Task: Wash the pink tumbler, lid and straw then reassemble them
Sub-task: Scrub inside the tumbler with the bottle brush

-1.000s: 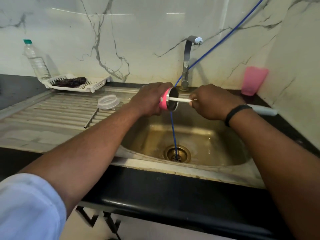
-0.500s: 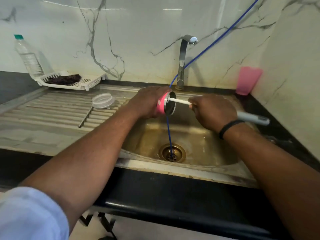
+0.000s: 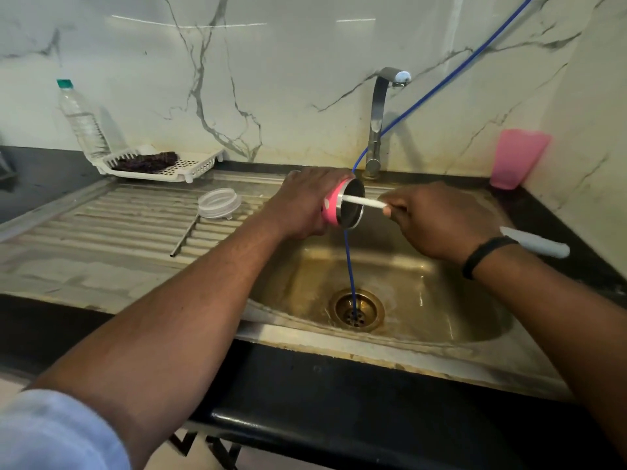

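The pink tumbler (image 3: 334,207) was a short steel cup with a pink outer wall, a bare metal rim and a dark, shiny inside. It lay on its side in the air over the back edge of the sink (image 3: 390,337), its long axis running left to right and its open mouth facing right. The left hand (image 3: 305,201) gripped it from behind, fingers curled round the pink wall so that most of the body was hidden.

A white brush handle (image 3: 363,202) ran nearly level into the mouth, its inner end out of sight inside the cup. The right hand (image 3: 437,222) pinched that rod between thumb and curled fingers just to the right of the rim, and the grey end of the handle (image 3: 539,245) stuck out past the wrist, beyond a black wristband (image 3: 485,254).

The clear lid (image 3: 220,203) sat on the ribbed draining board left of the sink, and the metal straw (image 3: 185,235) lay just in front of it, slanting toward the board's front edge. At the back left corner of the board a white slotted tray (image 3: 190,167) held a dark scrubbing pad (image 3: 146,161); a clear water bottle (image 3: 81,120) with a green cap stood just behind the tray against the wall. A pink plastic cup (image 3: 517,157) stood upside down in the back right corner of the counter. The sink basin looked wet and held only a blue hose (image 3: 349,262), which came down past the tap (image 3: 380,120) and ended in the drain (image 3: 356,310).
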